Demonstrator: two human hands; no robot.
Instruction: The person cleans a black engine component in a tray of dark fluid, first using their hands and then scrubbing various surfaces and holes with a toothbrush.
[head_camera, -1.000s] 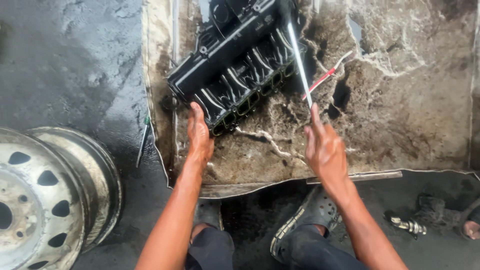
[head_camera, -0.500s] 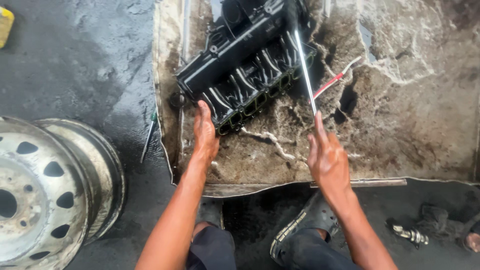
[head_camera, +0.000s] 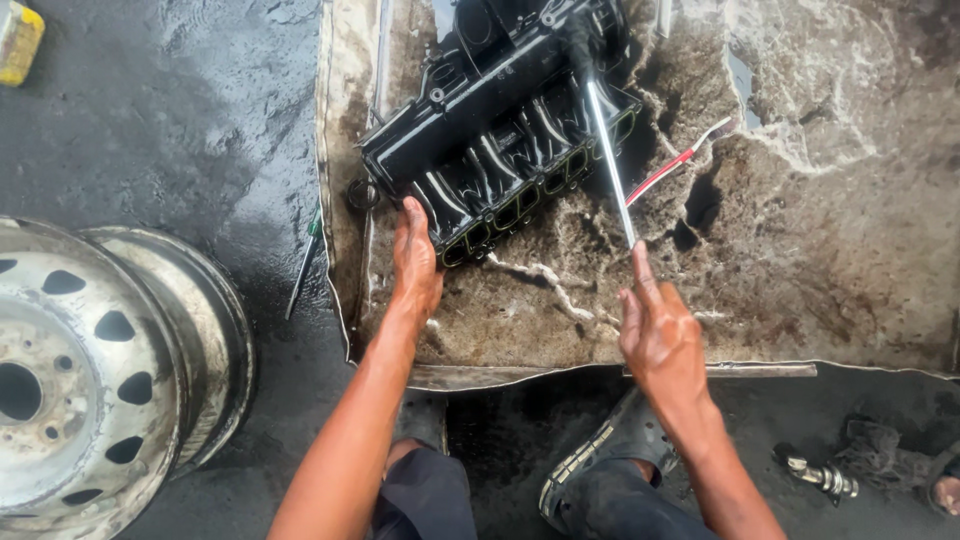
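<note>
1. Manifold (head_camera: 500, 130): black moulded plastic, glossy and wet, ribbed runners side by side, a row of rounded port openings along its lower edge. It lies diagonally on the upper middle of the tray.
2. Tray (head_camera: 850, 280): flat metal sheet, shallow bent rim, surface coated in brown grime with pale foamy streaks and dark wet patches.
3. Left hand (head_camera: 415, 262): fingers extended, palm down, fingertips pressed against the manifold's lower left end beside the ports. Touching it; not wrapped round it.
4. Right hand (head_camera: 660, 335): fingers curled round the near end of a thin rod (head_camera: 608, 150), index finger pointing up along it. Both hands look wet and dirty.
5. Rod: straight, slim, shiny metal; runs from the right hand up and slightly left across the manifold's right end. Its far tip is blurred; I cannot tell what it meets.
6. Red wire (head_camera: 680, 163): thin, with a white strand, lying on the tray just right of the rod.
7. Wheel rim (head_camera: 90, 370): steel, off-white, worn paint, round holes around the centre; on wet dark ground, well left of the tray.
8. Screwdriver (head_camera: 303, 262): thin, greenish handle, on the ground just left of the tray rim.
9. Metal fitting (head_camera: 820, 475): small, silvery, ridged, on the ground lower right.
10. Yellow block (head_camera: 18, 40): top left corner, partly cut off.
</note>
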